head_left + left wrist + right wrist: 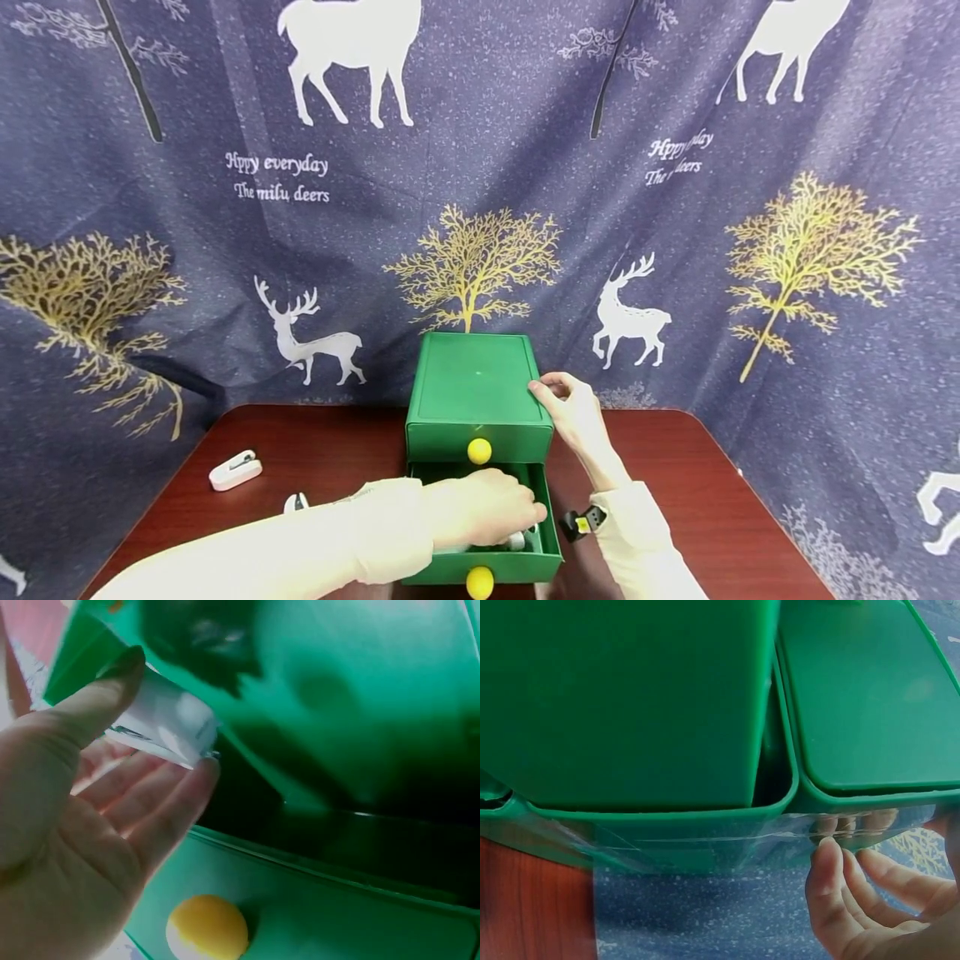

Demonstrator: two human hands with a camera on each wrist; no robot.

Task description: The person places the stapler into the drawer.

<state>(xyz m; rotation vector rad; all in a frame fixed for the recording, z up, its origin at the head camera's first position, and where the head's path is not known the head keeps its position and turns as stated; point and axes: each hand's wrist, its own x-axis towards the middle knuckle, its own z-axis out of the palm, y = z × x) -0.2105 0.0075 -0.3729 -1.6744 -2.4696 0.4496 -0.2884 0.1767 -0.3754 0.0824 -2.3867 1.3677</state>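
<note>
A green drawer cabinet [480,375] with yellow round knobs stands on the table, its lower drawer [551,542] pulled out. My left hand [487,508] reaches into that drawer. In the left wrist view, its thumb and fingers hold a small white object [169,716] with rounded sides and faint print; I cannot tell its kind. Below that hand, a yellow knob [206,928] shows on the drawer front. My right hand [573,408] is at the cabinet's upper right edge. In the right wrist view, its fingertips [826,859] touch the cabinet's shiny green side.
A white stapler-like object [236,471] lies on the dark red table [322,442] at left. Nearer, a white and black item [296,502] is partly covered by the left sleeve. A patterned cloth [480,167] with deer and trees hangs behind the table.
</note>
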